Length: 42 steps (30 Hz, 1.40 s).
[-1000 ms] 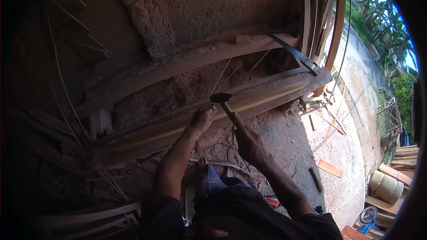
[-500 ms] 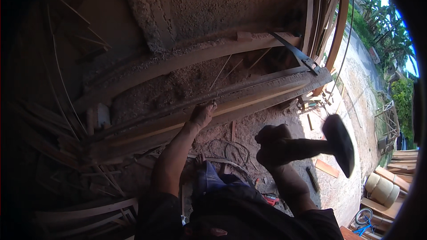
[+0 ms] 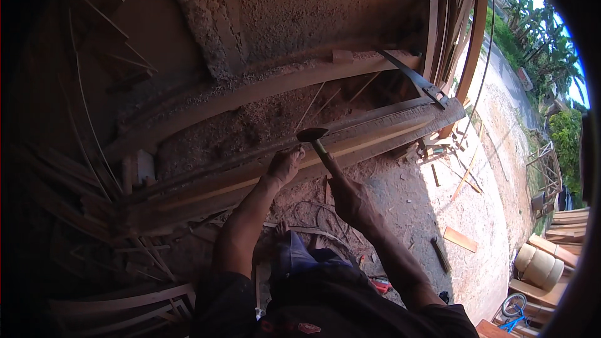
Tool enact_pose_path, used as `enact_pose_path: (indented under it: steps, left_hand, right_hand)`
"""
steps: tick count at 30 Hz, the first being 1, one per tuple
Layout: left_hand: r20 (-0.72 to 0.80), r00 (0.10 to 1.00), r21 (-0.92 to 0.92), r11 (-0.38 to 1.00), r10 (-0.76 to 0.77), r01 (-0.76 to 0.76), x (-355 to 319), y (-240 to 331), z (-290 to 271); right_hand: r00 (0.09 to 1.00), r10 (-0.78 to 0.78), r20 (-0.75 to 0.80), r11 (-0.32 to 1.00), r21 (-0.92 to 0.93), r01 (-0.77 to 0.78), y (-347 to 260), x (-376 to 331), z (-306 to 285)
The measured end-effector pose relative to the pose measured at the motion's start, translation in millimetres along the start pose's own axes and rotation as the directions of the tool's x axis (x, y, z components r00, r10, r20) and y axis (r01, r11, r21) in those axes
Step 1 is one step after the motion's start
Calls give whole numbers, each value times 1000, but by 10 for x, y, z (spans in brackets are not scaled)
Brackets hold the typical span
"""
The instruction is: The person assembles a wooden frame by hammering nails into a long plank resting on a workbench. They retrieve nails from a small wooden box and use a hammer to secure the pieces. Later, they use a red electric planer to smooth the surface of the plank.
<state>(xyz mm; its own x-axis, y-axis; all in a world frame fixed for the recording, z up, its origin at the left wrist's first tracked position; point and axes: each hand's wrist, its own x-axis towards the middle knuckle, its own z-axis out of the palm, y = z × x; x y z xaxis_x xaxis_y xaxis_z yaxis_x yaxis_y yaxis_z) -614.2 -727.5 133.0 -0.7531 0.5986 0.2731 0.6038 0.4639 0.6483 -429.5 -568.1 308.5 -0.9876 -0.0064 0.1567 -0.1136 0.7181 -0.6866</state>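
Note:
My right hand (image 3: 355,201) grips the wooden handle of a hammer (image 3: 312,134). Its dark head is right beside the fingertips of my left hand (image 3: 286,166), over the long wooden beam (image 3: 375,141). Those left fingers are pinched together at the beam's upper face; what they hold, if anything, is too small to make out. A lighter strip of wood runs along the beam beneath the hand. Whether the hammer head touches anything cannot be seen.
A handsaw (image 3: 413,78) lies across the far right ends of the beam and a second, shavings-covered plank (image 3: 263,84). Upright boards (image 3: 432,31) lean at the right. Wood offcuts (image 3: 460,238) and a cable (image 3: 319,213) lie on the ground. A rough wall (image 3: 300,12) stands behind.
My right hand has swung the hammer from raised at the right, leftward and down to beside my left fingers. My left hand has stayed in place on the beam.

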Motion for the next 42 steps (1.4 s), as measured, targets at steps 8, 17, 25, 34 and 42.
enact_pose_path:
  steps: [8,17,25,34,42]
  left_hand:
    - [-60,997,99,994,58,-52,106,32,83]
    - [41,998,-40,998,-40,42,134,122,36]
    - [-58,997,-114,993,-49,43,-17,39,47]
    - [80,994,63,996,-68,63,39,49,58]
    - [60,992,30,994,-111,109,-135,47,-72]
  right_hand:
    - [998,-10,59,996,-91,16,61,160,-155]
    - [990,25,136,988,-151,-5,389,46,76]
    - [998,-17,-56,1000,9,18,171,54,-80]
    - [995,47,93,989,-145,-34,271,30,92]
    - [927,-175,-330,970,102,220,-549,-36,-727]
